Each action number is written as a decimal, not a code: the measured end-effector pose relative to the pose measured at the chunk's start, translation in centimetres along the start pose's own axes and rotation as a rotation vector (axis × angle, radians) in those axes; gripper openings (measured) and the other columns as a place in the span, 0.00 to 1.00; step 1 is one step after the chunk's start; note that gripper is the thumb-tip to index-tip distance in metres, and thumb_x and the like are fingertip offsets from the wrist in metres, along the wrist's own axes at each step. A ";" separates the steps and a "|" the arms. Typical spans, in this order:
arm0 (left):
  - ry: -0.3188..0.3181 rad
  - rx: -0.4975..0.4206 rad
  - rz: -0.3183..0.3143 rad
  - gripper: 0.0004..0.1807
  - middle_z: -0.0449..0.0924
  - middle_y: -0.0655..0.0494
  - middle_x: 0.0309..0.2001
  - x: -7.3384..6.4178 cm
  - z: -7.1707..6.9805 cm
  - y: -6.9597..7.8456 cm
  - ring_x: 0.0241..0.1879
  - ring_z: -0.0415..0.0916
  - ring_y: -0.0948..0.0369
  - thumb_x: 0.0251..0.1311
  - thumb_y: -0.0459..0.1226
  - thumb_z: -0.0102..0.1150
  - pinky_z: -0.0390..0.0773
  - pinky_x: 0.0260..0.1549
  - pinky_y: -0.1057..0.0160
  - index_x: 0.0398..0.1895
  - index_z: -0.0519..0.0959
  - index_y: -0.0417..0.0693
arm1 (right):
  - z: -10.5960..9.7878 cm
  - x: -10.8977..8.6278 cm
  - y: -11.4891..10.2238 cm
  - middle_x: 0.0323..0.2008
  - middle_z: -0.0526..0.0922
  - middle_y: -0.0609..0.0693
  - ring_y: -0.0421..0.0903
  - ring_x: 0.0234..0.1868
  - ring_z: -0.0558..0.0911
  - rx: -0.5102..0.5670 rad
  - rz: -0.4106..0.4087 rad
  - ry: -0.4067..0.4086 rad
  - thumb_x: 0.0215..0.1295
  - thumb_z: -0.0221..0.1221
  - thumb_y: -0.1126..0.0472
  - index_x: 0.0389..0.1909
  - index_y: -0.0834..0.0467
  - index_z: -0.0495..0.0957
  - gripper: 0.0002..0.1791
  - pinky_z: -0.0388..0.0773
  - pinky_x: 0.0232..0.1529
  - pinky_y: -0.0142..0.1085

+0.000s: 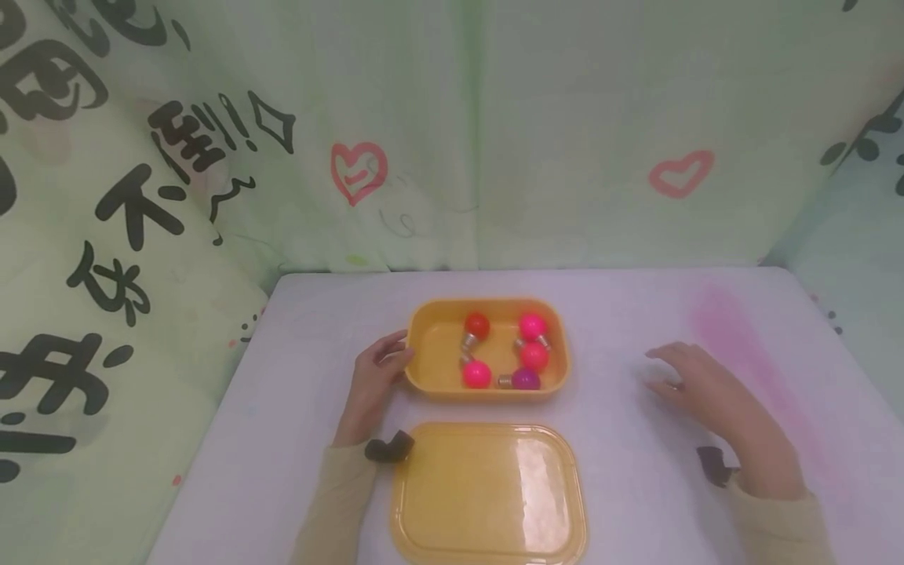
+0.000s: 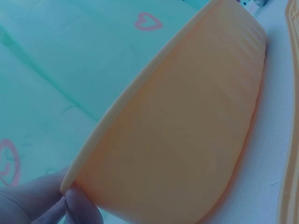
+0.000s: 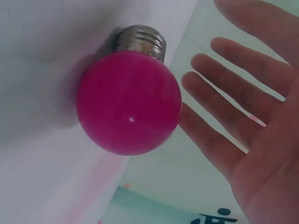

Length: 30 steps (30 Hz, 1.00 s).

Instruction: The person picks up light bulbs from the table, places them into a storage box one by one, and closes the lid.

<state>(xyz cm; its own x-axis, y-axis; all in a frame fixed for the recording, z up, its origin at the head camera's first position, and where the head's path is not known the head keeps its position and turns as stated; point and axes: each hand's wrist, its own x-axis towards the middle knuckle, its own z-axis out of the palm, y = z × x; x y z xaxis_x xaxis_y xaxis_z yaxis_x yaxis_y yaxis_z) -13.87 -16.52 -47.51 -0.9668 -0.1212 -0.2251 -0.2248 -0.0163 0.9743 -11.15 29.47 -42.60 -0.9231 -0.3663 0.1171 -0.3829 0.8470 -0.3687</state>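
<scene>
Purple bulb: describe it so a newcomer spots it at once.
On the pale table, find the open yellow box that the left hand grips, beyond the yellow lid. Inside, by the near side and right of the middle, the purple bulb lies with its metal base pointing left. Among its pink and red neighbours, it alone is purple.

One yellow box (image 1: pixel 434 353), centre of head view. Inside, five bulbs: one red bulb (image 1: pixel 476 326), one purple bulb (image 1: pixel 526 379), three pink bulbs (image 1: pixel 477 374). Right wrist view, middle: one lone bulb (image 3: pixel 129 102), pink, outside the box. One yellow lid (image 1: pixel 459 498), bottom centre of head view. Two hands: left hand (image 1: pixel 377 369) left of centre, right hand (image 1: pixel 699 384) at right. Two drawn hearts (image 1: pixel 359 173), upper half.
</scene>
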 end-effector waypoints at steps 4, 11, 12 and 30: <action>-0.002 -0.007 0.005 0.23 0.76 0.49 0.54 -0.1 0.1 0.0 0.48 0.78 0.59 0.62 0.38 0.66 0.78 0.43 0.66 0.61 0.78 0.50 | 0.2 -0.5 0.7 0.46 0.80 0.67 0.56 0.39 0.80 -0.024 -0.016 0.021 0.56 0.68 0.67 0.50 0.71 0.77 0.21 0.77 0.45 0.54; 0.003 -0.005 0.005 0.23 0.75 0.50 0.54 -0.2 0.2 0.2 0.48 0.78 0.60 0.62 0.38 0.66 0.79 0.43 0.66 0.61 0.78 0.50 | 0.1 -1.1 1.4 0.47 0.79 0.67 0.58 0.42 0.79 0.036 0.083 -0.076 0.59 0.66 0.65 0.53 0.72 0.75 0.23 0.74 0.50 0.58; 0.004 -0.007 0.007 0.23 0.75 0.50 0.54 -0.2 0.1 0.2 0.47 0.78 0.60 0.61 0.38 0.66 0.79 0.42 0.66 0.60 0.78 0.50 | 0.1 -1.2 1.4 0.47 0.79 0.68 0.59 0.43 0.79 0.042 0.096 -0.085 0.59 0.66 0.65 0.53 0.73 0.75 0.23 0.74 0.51 0.59; 0.001 -0.003 0.017 0.22 0.75 0.50 0.53 -0.1 0.1 0.2 0.46 0.78 0.59 0.62 0.38 0.66 0.79 0.40 0.66 0.60 0.78 0.50 | 0.5 -1.2 1.5 0.41 0.83 0.65 0.65 0.46 0.81 0.007 0.086 -0.083 0.58 0.66 0.67 0.46 0.71 0.79 0.16 0.75 0.51 0.60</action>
<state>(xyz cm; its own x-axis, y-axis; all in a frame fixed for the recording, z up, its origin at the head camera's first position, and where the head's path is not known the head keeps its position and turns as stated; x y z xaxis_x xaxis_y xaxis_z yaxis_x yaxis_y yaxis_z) -13.81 -16.45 -47.28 -0.9703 -0.1227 -0.2085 -0.2079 -0.0177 0.9780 -10.61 31.04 -43.74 -0.9463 -0.3232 0.0079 -0.3017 0.8741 -0.3806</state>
